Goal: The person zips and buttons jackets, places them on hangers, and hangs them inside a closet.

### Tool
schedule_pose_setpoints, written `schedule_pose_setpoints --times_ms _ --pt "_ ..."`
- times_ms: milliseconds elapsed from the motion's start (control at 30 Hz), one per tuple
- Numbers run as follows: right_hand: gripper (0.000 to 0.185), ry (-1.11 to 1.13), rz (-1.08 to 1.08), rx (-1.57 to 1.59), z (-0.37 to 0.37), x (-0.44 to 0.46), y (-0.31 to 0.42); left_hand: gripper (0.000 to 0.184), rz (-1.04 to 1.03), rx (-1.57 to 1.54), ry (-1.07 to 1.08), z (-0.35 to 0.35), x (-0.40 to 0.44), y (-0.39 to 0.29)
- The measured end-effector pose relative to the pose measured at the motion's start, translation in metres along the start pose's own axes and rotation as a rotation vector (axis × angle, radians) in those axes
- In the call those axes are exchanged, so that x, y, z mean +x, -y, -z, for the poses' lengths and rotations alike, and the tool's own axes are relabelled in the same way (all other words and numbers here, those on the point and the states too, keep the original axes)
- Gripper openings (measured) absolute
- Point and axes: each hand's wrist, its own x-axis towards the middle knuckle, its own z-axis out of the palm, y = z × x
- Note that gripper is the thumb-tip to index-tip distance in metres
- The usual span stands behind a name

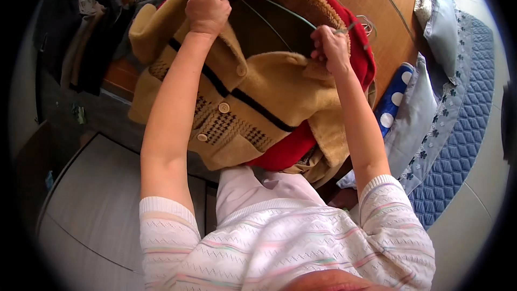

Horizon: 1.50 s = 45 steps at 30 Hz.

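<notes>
A tan fleece-collared coat with round buttons, a black stripe and a houndstooth pattern lies in front of me. My left hand is closed in a fist on its collar at the upper left. On the right, my right hand has its fingers curled at the collar and the end of a thin green hanger. The hanger runs across the coat's dark neck opening. Red cloth shows beneath and behind the coat.
Dark clothes are heaped at the left above a grey cabinet surface. Right of the wooden surface are a blue polka-dot roll, pale blue pillows and a quilted blue mat. Wire hanger ends stick out beside the coat.
</notes>
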Motion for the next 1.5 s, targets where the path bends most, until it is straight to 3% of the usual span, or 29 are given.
schedule_pose_setpoints --times_ms 233,400,500,633,733,833,933,967,1067,1100,1233,1333,1433,1500 --pt "0.025 0.163 -0.02 0.09 0.032 -0.065 -0.009 0.027 0.273 -0.238 0.026 0.007 0.008 0.02" --pt "0.027 0.15 -0.126 -0.155 0.037 -0.066 -0.023 0.028 0.124 -0.339 -0.062 0.033 0.012 -0.013" --pt "0.028 0.297 0.038 -0.217 0.043 -0.078 -0.023 0.029 0.101 -0.289 -0.008 0.037 0.017 -0.009" --pt "0.027 0.102 0.015 0.138 0.059 -0.082 -0.02 0.032 0.156 -0.307 0.205 0.044 0.015 0.006" --pt "0.031 0.113 0.009 0.655 0.078 -0.051 -0.013 0.033 0.109 -0.417 0.275 0.019 0.013 0.024" --pt "0.026 0.447 0.132 0.85 0.091 -0.039 0.023 0.034 0.03 -0.378 0.266 0.012 0.01 0.017" --pt "0.02 0.699 0.056 1.058 0.09 -0.035 0.054 0.034 0.0 -0.307 0.311 0.02 0.003 -0.002" --pt "0.02 0.43 0.024 0.81 0.087 -0.034 0.065 0.034 0.017 -0.304 0.326 0.021 0.002 -0.007" --pt "0.024 0.519 -0.069 0.113 0.093 -0.015 0.067 0.033 0.008 -0.275 0.301 0.018 -0.001 -0.015" --pt "0.025 0.45 -0.038 -0.121 0.096 -0.013 0.067 0.032 -0.006 -0.259 0.286 0.017 -0.003 -0.016" --pt "0.023 0.285 0.039 -0.556 0.118 0.003 0.055 0.03 0.046 -0.359 0.287 0.018 -0.003 -0.014" --pt "0.022 0.218 0.0 -0.45 0.111 -0.03 0.074 0.028 0.076 -0.359 0.276 0.019 -0.004 -0.013" --pt "0.023 0.144 0.151 -0.183 0.087 -0.034 0.054 0.027 0.051 -0.335 0.27 0.024 -0.008 -0.026" --pt "0.023 0.131 0.511 -0.278 0.065 0.006 0.009 0.026 0.033 -0.351 0.267 0.031 -0.012 -0.037"
